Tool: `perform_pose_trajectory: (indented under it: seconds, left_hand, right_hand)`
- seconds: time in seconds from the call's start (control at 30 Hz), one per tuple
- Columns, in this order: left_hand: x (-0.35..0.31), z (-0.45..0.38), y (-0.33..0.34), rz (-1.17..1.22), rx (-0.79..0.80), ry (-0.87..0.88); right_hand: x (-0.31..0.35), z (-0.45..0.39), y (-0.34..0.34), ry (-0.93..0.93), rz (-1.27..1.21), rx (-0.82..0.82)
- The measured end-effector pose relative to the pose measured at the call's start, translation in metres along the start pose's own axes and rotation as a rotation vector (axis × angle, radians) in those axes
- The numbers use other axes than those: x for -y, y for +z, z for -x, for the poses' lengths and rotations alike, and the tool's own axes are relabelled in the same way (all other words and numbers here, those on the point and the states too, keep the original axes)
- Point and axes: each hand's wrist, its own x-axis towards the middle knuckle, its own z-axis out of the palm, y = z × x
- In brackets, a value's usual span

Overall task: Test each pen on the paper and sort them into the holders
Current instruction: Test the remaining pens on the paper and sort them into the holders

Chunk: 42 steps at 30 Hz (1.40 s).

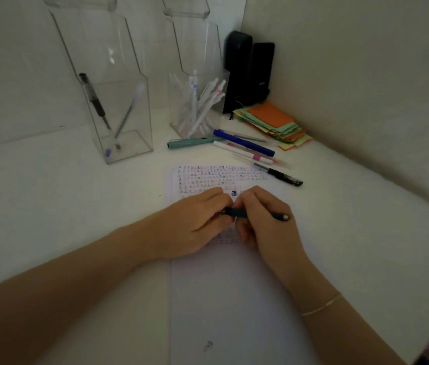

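Observation:
A dark teal pen (239, 213) lies across the white paper (234, 299), held level between both hands. My left hand (195, 222) pinches its left end, my right hand (266, 219) grips the barrel, and the pen's back end sticks out to the right. The paper's top is covered in rows of small test marks. Loose pens lie beyond it: a teal pen (192, 142), a blue pen (245, 143), a white pen with a pink band (242, 153) and a black pen (283, 177). Two clear holders stand behind: the left holder (118, 119) has two pens, the right holder (195, 106) has several white pens.
A stack of coloured sticky notes (274, 125) sits at the back right beside two black devices (247, 72). The white desk meets walls at the back and right, forming a corner.

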Motion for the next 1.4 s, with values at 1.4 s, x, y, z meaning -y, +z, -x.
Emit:
perform_pose_trajectory:
  seconds: [1.4]
  left_hand:
    - [-0.156, -0.121, 0.135, -0.145, -0.006, 0.115]
  right_hand:
    - [-0.056, 0.127, -0.251, 0.178, 0.543, -0.946]
